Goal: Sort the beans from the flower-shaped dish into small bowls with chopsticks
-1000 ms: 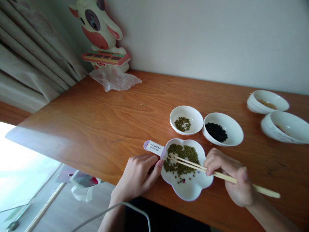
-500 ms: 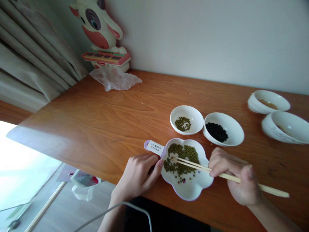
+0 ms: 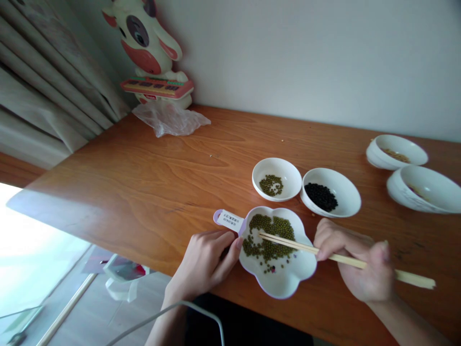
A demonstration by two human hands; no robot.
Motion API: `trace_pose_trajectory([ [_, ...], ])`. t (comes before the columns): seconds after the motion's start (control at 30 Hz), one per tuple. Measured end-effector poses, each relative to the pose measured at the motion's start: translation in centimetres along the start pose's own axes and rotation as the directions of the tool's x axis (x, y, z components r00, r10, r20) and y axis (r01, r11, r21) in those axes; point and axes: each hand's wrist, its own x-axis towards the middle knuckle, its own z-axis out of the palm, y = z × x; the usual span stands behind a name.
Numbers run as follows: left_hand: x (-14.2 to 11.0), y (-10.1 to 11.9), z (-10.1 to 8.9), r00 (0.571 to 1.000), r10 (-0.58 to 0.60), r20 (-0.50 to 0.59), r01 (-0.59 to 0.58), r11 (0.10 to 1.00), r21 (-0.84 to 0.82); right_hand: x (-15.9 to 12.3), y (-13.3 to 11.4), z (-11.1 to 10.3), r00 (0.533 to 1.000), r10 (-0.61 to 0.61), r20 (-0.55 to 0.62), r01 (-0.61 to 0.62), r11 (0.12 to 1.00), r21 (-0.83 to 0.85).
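A white flower-shaped dish [image 3: 283, 283] with a purple rim and a labelled handle [image 3: 231, 220] sits near the table's front edge, holding many green mung beans [image 3: 281, 230]. My left hand [image 3: 207, 262] is closed at its left rim, thumb on the edge beside the handle. In my right hand [image 3: 356, 262] is a pair of wooden chopsticks [image 3: 295, 244]. Their tips are close together over the beans at the dish's left; whether a bean is between them I cannot tell. Behind the dish stand a white bowl [image 3: 293, 175] with some mung beans and another [image 3: 347, 192] with black beans.
Two more white bowls [image 3: 414, 149] [image 3: 444, 192] stand at the right, with tan and brownish bits inside. A cow toy with a keyboard [image 3: 158, 86] and a crumpled plastic bag [image 3: 176, 120] are at the back left. A grey cable [image 3: 173, 307] crosses my left forearm.
The chopstick tips have come closer together and shifted slightly right over the beans. My right hand has moved a little right. The left hand keeps its place at the dish.
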Motion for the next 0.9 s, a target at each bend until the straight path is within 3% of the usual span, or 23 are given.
trace_pose_trajectory([
  [0.33,0.15,-0.01,-0.07,1.0,0.008,0.001,-0.008,1.0,0.0,0.2,-0.24,-0.78,0.997,0.073,0.032,-0.072,0.997,-0.032],
  [0.9,0.08,0.14,-0.11,1.0,0.014,-0.014,-0.014,1.0,0.008,-0.13,0.01,0.0,0.993,0.01,-0.121,-0.008,1.0,0.019],
])
